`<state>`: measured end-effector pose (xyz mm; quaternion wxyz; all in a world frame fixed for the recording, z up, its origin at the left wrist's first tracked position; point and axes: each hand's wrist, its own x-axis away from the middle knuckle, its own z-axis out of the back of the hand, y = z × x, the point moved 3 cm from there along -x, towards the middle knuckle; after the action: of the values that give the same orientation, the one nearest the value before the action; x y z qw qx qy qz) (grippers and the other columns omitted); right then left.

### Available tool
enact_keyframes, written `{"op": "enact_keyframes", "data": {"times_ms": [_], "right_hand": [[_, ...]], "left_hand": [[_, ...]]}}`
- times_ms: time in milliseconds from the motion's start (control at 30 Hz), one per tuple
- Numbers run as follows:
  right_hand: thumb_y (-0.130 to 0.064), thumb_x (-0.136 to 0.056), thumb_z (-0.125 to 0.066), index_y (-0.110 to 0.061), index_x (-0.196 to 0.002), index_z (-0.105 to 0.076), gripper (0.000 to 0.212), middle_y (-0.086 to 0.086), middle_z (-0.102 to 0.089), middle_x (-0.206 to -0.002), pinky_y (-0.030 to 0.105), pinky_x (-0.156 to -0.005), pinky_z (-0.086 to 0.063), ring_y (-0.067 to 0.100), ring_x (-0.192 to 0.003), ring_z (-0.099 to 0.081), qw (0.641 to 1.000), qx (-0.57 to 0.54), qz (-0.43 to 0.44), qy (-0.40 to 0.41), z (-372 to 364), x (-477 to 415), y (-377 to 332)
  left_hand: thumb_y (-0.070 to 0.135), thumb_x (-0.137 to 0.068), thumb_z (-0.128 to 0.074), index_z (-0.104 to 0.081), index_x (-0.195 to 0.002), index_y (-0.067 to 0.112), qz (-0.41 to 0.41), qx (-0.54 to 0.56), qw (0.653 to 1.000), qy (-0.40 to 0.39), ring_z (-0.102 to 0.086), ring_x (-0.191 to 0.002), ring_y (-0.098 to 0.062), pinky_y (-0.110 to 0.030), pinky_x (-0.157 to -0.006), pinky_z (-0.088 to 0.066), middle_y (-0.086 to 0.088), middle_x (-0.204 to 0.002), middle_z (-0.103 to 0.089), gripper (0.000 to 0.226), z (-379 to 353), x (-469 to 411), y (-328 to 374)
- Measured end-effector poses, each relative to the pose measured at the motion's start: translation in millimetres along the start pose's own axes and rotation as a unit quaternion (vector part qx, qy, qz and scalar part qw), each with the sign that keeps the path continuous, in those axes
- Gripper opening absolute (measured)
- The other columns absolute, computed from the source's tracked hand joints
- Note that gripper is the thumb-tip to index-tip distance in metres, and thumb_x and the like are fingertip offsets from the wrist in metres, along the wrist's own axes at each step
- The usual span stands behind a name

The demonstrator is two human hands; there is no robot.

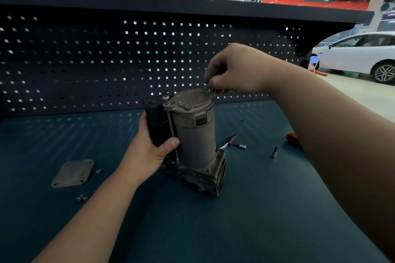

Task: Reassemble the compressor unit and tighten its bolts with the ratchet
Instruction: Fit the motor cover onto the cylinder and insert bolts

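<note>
Two hands [149,151] [233,70] (right pinching bolt [210,90]), one compressor [194,134]

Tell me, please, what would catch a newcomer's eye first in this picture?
The grey compressor unit stands upright on the blue bench, the left hand gripping its side while the right hand pinches a bolt at its top rim. A loose cover plate lies to its left.

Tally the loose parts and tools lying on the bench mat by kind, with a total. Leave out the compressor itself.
Cover plate: 1
Loose bolts: 3
Socket bits: 2
Ratchet: 1
Orange object: 1
Total: 8
</note>
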<state>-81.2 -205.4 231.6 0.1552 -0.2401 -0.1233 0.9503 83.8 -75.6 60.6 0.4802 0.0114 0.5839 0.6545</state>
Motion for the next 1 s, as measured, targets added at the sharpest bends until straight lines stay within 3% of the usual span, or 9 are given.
{"op": "enact_keyframes", "data": {"times_ms": [267, 433, 533, 700, 833, 1000], "right_hand": [[-0.011, -0.082, -0.062, -0.022, -0.081, -0.075, 0.017, -0.007, -0.071, -0.066, 0.012, -0.054, -0.050, 0.004, -0.060, -0.066, 1.000, -0.007, 0.000, -0.010, 2.0, -0.6, -0.8], [-0.012, -0.082, -0.061, -0.023, -0.082, -0.075, 0.018, -0.007, -0.072, -0.068, 0.020, -0.064, -0.056, 0.008, -0.065, -0.068, 1.000, -0.014, -0.002, -0.013, 1.1, -1.5, 0.5], [-0.010, -0.083, -0.061, -0.021, -0.082, -0.075, 0.017, -0.006, -0.072, -0.069, 0.018, -0.064, -0.056, 0.007, -0.064, -0.069, 1.000, -0.024, 0.000, -0.009, 0.1, 0.1, 1.5], [-0.010, -0.084, -0.061, -0.020, -0.085, -0.074, 0.016, -0.006, -0.072, -0.072, 0.019, -0.064, -0.055, 0.007, -0.065, -0.068, 1.000, -0.022, 0.003, 0.002, 1.1, 2.3, 0.8], [-0.012, -0.084, -0.061, -0.025, -0.083, -0.073, 0.018, -0.007, -0.072, -0.073, 0.024, -0.067, -0.057, 0.009, -0.068, -0.069, 1.000, -0.017, 0.000, 0.002, 3.2, 2.1, -1.3], [-0.011, -0.084, -0.062, -0.019, -0.088, -0.075, 0.016, -0.008, -0.072, -0.073, 0.019, -0.065, -0.054, 0.005, -0.066, -0.067, 1.000, -0.013, -0.003, -0.004, 1.1, 2.9, -1.6]], "left_hand": [[0.052, -0.065, -0.067, -0.021, -0.144, 0.027, 0.001, -0.006, 1.000, -0.002, -0.036, -0.088, 0.040, 0.011, -0.068, -0.028, 0.060, -0.095, -0.040, 0.095, -1.8, -2.1, -7.1], [0.052, -0.065, -0.067, -0.022, -0.145, 0.025, -0.005, 0.000, 1.000, -0.003, -0.037, -0.090, 0.039, 0.010, -0.070, -0.029, 0.043, -0.109, -0.040, 0.096, -3.4, -2.0, -6.5], [0.054, -0.064, -0.067, -0.022, -0.145, 0.025, -0.007, -0.001, 1.000, -0.003, -0.038, -0.091, 0.038, 0.010, -0.071, -0.029, 0.043, -0.109, -0.040, 0.098, -3.0, -2.5, -6.5], [0.056, -0.064, -0.067, -0.019, -0.146, 0.028, 0.000, 0.000, 1.000, -0.003, -0.037, -0.091, 0.039, 0.010, -0.071, -0.029, 0.058, -0.099, -0.040, 0.099, -1.8, -3.1, -8.4], [0.053, -0.065, -0.067, -0.020, -0.147, 0.027, -0.004, 0.005, 1.000, -0.002, -0.036, -0.090, 0.039, 0.010, -0.070, -0.028, 0.051, -0.104, -0.039, 0.098, -3.0, -2.5, -6.9], [0.049, -0.067, -0.067, -0.020, -0.145, 0.028, -0.008, 0.000, 1.000, -0.003, -0.036, -0.090, 0.039, 0.010, -0.070, -0.028, 0.041, -0.111, -0.040, 0.094, -3.0, -2.0, -3.9]]}}
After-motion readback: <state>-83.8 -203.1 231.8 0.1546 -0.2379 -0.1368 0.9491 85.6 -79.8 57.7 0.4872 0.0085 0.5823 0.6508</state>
